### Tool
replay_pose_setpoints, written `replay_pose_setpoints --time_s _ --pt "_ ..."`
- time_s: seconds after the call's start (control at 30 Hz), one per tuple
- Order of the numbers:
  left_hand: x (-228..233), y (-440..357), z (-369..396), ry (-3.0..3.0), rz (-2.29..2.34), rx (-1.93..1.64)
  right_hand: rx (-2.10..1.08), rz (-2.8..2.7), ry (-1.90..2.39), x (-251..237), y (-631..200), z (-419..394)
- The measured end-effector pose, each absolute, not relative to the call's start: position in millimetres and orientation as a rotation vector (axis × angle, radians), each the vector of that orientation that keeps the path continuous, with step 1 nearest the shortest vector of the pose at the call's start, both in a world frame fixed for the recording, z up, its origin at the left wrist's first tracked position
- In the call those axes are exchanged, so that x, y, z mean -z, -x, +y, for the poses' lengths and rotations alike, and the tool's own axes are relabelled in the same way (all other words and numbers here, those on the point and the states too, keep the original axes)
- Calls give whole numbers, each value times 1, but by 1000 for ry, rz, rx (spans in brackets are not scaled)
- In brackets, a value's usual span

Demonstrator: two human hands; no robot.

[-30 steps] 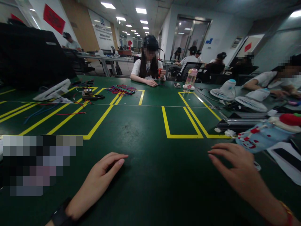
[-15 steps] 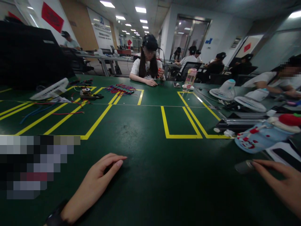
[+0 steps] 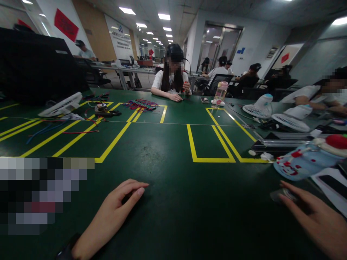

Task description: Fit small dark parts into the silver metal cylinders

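My left hand (image 3: 118, 204) rests on the green table (image 3: 168, 224) at lower centre-left, a dark band at its wrist. Its fingers are loosely bent, the thumb a little apart from them, and nothing shows in it. At the right, my right hand (image 3: 311, 211) has its thumb and index finger around a small see-through cylinder (image 3: 276, 196) with a greyish end, low over or on the table. The hand covers part of this piece, and I cannot make out its exact kind. Just beyond stands a light-blue cup-like thing (image 3: 300, 162) with a red top, tilted in view.
Yellow tape (image 3: 214, 159) marks boxes on the table. Bundled coloured wires (image 3: 141, 104), a white fan part (image 3: 61, 104) and loose wires lie at the far left. White fans (image 3: 291, 117) and a pink-lidded bottle (image 3: 220, 93) stand right. A person (image 3: 170, 81) sits opposite.
My right hand has shifted left over the see-through cylinder, its fingers now farther around it. My left hand stays about where it was. The whole view has shifted slightly.
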State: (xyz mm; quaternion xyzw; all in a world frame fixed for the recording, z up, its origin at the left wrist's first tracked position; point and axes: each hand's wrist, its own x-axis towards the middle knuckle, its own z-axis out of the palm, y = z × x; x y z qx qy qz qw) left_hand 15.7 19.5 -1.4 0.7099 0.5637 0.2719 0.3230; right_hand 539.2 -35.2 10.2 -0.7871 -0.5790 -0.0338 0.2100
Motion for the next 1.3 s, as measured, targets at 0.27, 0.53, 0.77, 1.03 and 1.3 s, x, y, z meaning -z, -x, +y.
replay_pose_setpoints --time_s 0.27,0.53,0.77,1.03,1.3 --pt "3 -16 18 -1873 1468 -707 -544 -2343 1399 -39 -358 -12" --pt "-27 -66 8 -2033 1317 -728 -848 -2091 1333 -14 -319 -8" --pt "-52 -132 13 -2153 1172 -787 -950 -1989 1369 -5 -324 -7" --pt "-21 -111 16 -2243 1256 -617 -753 -2046 1249 -3 -324 -6" --pt "-16 -111 15 -2252 1229 -519 -710 -2016 1299 -7 -331 -5"
